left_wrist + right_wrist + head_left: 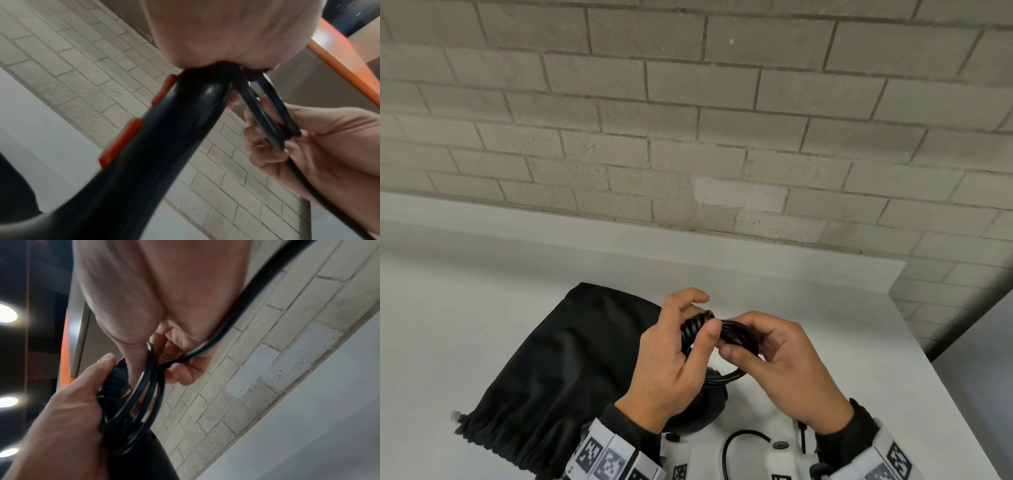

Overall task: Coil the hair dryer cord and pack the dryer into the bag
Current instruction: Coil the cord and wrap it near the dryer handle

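My left hand (700,317) grips the black hair dryer (144,146) at the ribbed end of its handle (692,331). Red buttons (121,141) run along the handle, and the dryer's body (705,407) hangs below my palm. The right hand (736,337) pinches a small coil of black cord (739,342) beside the handle end. Several loops (144,394) lie together between both hands. A loose stretch of cord (736,442) curves away under my wrists. The black drawstring bag (558,359) lies flat on the white table (482,291), left of the hands.
A grey brick wall (688,120) rises behind the table. The table's right edge (945,359) runs diagonally close to my right arm. Bare tabletop stretches to the left and behind the bag.
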### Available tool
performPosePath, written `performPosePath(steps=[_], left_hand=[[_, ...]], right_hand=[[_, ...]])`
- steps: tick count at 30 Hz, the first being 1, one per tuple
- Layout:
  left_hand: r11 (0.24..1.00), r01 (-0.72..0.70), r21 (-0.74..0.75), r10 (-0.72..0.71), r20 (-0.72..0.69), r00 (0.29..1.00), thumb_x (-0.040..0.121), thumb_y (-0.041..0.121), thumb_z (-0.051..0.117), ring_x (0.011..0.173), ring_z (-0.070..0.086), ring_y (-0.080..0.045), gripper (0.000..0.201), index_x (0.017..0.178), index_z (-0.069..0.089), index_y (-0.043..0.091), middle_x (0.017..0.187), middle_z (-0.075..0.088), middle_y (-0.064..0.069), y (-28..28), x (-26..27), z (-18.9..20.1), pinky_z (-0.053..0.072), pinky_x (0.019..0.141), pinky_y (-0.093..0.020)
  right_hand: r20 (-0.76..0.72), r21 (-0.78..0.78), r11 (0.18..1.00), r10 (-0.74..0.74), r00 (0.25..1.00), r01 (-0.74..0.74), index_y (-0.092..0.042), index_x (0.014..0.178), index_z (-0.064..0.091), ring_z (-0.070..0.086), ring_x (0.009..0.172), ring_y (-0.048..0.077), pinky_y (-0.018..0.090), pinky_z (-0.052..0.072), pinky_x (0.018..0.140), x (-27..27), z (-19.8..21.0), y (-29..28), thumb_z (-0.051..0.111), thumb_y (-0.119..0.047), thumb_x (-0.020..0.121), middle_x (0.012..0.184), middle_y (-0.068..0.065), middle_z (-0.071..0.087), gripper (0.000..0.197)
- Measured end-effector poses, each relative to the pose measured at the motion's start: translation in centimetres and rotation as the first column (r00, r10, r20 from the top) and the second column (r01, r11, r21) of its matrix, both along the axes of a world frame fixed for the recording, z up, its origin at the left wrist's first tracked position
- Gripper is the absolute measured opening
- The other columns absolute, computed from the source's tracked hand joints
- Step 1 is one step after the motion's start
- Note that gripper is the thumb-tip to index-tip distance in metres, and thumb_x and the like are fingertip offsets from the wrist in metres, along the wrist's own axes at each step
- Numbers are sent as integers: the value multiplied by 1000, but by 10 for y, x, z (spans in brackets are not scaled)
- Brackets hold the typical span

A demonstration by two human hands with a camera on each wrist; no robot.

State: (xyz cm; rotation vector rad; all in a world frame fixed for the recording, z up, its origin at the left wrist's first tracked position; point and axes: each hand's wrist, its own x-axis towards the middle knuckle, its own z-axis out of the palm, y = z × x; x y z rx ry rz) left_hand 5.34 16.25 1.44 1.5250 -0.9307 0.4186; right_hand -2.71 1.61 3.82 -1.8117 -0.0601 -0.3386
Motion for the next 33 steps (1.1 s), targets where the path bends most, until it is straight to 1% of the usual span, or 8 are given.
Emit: performPosePath(steps=[2,7,12,16,21,25,29,33], left_hand=[[1000,-5,13,5,-3,1000,99,55,42,54,56,-5,28,112,52,33,79,60,10,-1,-1,-1,45,54,-15],[1000,-13,-7,12,-58,998,99,58,40,55,55,1,29,105,58,35,75,61,15,-3,-2,0,43,55,-13],[998,26,-59,-30,-67,997,102,47,40,81,67,-8,30,118,55,27,96,66,11,-8,-5,3,51,72,-16],[999,9,-38,-12,-75,997,101,52,39,64,59,2,26,108,57,34,84,63,15,-8,-6,4,45,62,-13],[1000,0,-17,-1,-67,998,98,58,42,58,57,-3,29,104,55,32,79,62,13,-6,-6,8,44,60,-12],[997,74,-32,-76,-59,995,93,43,59,65,66,-7,26,104,54,20,76,64,7,-5,-8,9,49,65,-12],[999,23,-35,-27,-128,991,90,34,59,72,66,-11,14,103,55,30,85,66,5,-7,-9,6,51,67,-17],[999,4,-53,-13,-167,986,89,34,59,76,66,-7,17,104,54,28,89,66,9,-12,-12,5,49,69,-13]], right_hand=[[1,-1,1000,-4,1000,4,-21,90,73,68,83,24,38,55,80,0,0,-1,72,-11,85,85,6,73,11],[4,125,988,86,996,-86,-9,89,71,64,63,18,25,52,64,-2,6,-3,64,-16,89,79,9,72,10],[2,169,980,110,994,-108,-3,89,69,59,58,17,25,50,61,-1,10,-3,61,-15,90,77,7,71,15],[-8,177,977,118,993,-115,-2,89,69,57,57,15,25,50,59,-1,12,-4,60,-16,90,76,5,71,16],[0,180,979,100,995,-98,-1,88,69,56,57,16,25,49,59,-2,10,-2,60,-15,91,75,4,69,17],[9,177,981,77,997,-77,0,87,68,55,58,15,23,47,61,-3,8,0,60,-12,93,71,-1,67,16],[12,237,971,39,999,-40,-6,95,66,58,61,17,24,48,63,-3,8,4,62,-15,90,76,6,70,12],[-20,239,964,-114,993,116,-16,107,55,68,77,16,31,53,75,-3,3,8,70,-25,82,85,5,74,31]])
